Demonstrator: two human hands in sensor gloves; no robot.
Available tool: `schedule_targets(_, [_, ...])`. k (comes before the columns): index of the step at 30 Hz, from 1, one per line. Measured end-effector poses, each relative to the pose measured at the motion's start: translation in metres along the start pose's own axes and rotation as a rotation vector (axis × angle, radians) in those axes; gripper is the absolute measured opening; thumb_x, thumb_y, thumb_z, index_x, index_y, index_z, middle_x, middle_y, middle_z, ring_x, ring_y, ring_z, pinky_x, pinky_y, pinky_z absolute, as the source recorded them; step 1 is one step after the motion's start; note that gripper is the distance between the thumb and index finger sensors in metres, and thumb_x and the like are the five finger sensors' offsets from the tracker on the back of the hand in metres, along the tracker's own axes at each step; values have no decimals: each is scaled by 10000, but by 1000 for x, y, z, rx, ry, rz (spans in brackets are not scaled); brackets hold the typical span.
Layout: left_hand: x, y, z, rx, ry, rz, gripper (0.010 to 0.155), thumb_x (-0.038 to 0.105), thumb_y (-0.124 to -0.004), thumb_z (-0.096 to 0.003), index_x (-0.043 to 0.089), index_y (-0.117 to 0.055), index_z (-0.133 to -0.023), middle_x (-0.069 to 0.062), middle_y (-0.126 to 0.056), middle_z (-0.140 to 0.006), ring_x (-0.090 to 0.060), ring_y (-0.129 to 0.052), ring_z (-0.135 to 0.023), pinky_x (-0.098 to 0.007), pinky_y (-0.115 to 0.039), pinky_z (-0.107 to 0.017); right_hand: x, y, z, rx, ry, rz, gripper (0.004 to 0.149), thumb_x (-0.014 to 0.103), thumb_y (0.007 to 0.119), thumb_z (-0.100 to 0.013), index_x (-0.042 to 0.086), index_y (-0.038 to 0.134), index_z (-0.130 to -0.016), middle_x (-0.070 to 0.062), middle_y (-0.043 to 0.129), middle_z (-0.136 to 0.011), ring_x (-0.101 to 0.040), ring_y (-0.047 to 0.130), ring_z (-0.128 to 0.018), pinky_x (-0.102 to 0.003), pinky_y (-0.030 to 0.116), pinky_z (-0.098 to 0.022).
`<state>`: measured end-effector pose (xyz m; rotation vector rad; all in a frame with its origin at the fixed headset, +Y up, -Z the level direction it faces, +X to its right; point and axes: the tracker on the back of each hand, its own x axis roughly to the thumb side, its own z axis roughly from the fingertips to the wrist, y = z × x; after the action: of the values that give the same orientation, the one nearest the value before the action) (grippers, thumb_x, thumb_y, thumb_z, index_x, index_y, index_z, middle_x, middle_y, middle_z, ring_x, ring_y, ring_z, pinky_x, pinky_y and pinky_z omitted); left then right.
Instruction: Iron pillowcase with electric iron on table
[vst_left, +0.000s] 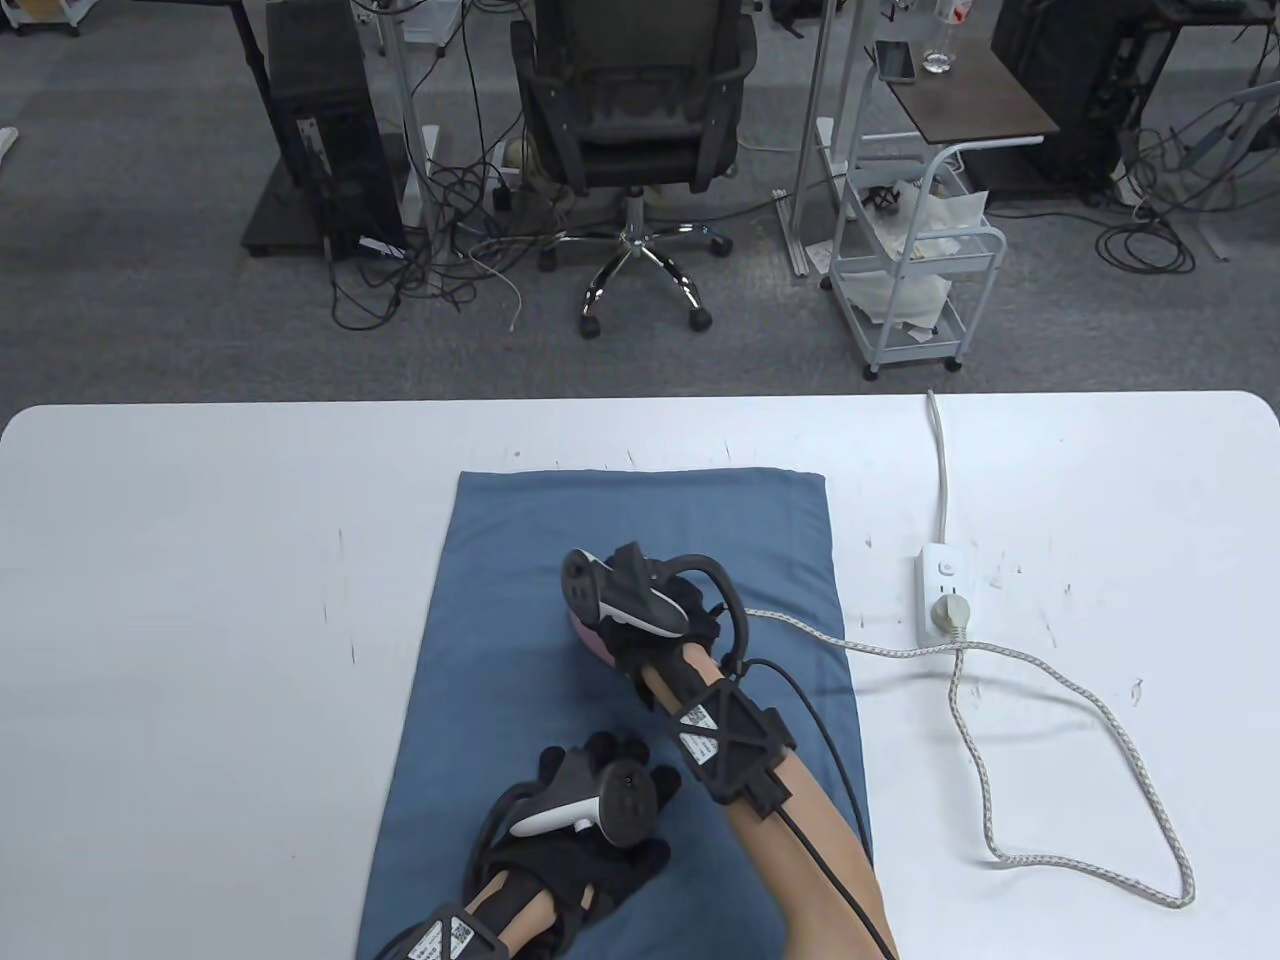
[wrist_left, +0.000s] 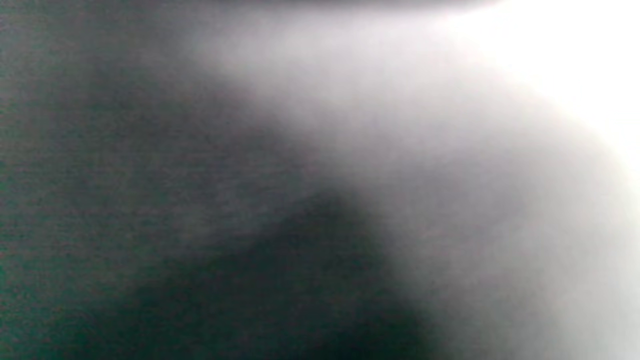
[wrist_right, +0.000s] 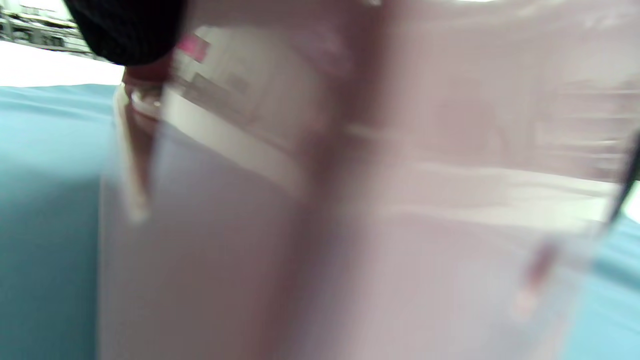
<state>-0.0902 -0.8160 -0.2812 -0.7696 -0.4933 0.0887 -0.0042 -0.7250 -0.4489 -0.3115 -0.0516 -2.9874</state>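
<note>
While right hand (vst_left: 655, 610) grips mostly hidden iron (vst_left: 590, 640), left hand (vst_left: 590, 830) presses pillowcase (vst_left: 640, 520); left wrist view blurred.

No legible text; wrist-strap tags (vst_left: 697, 722) show only code patterns, iron (wrist_right: 320, 200) label blurred.

a blue pillowcase (vst_left: 640, 640) lies flat on the table, running from the centre of the frame down to the bottom edge. a pink and white iron (vst_left: 590, 638) sits on its middle, mostly hidden in the table view and blurred in the right wrist view, with its braided cord (vst_left: 1010, 680) looping off to the right.
</note>
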Motion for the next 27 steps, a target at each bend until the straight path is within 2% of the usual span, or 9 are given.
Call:
schedule_targets(6, [0, 0, 0, 0, 1, -1, 727, 630, -332, -478, 452, 187, -954, 53, 362, -981, -287, 363, -916, -661, 165, -619, -79, 11, 22, 21, 151, -4, 669, 535, 709, -448, 79, 656, -935, 49, 918, -485, -63, 959, -225, -348, 922, -288])
schedule_targets(11, [0, 0, 0, 0, 1, -1, 726, 630, -331, -478, 451, 187, -954, 54, 362, -980, -286, 364, -915, -660, 165, -619, -123, 18, 32, 13, 250, -2, 670, 534, 714, -447, 80, 659, -937, 45, 919, -485, -68, 956, -229, -354, 918, -296])
schedule_targets(15, [0, 0, 0, 0, 1, -1, 727, 630, -332, -477, 452, 187, -954, 53, 363, -981, -287, 363, -916, -661, 164, -619, -131, 14, 37, 13, 205, -61, 657, 532, 742, -436, 115, 670, -939, 52, 931, -508, -75, 969, -259, -359, 919, -332])
schedule_targets(18, [0, 0, 0, 0, 1, -1, 728, 629, -333, -477, 451, 186, -955, 52, 362, -982, -288, 363, -916, -661, 164, -620, -118, 4, 59, -53, 83, -73, 647, 528, 743, -437, 126, 668, -938, 59, 927, -510, -74, 967, -261, -356, 920, -336])
schedule_targets(23, [0, 0, 0, 1, 2, -3, 728, 629, -332, -477, 450, 188, -955, 52, 362, -982, -288, 362, -916, -661, 163, -620, -92, 7, 103, 40, -100, -70, 654, 533, 739, -440, 130, 667, -950, 58, 931, -524, -76, 972, -281, -360, 917, -354])
schedule_targets(26, [0, 0, 0, 1, 2, -3, 727, 629, -331, -478, 450, 188, -955, 51, 362, -982, -288, 362, -916, -661, 163, -621, -88, 14, 117, 43, -112, -47, 652, 537, 729, -442, 136, 657, -952, 68, 924, -529, -69, 972, -287, -355, 919, -358])
schedule_targets(27, [0, 0, 0, 1, 2, -3, 727, 629, -331, -476, 451, 187, -955, 53, 362, -982, -287, 362, -917, -661, 163, -621, -89, 15, 119, -1, -106, -56, 654, 534, 731, -442, 131, 658, -951, 63, 923, -522, -70, 966, -280, -356, 916, -354])
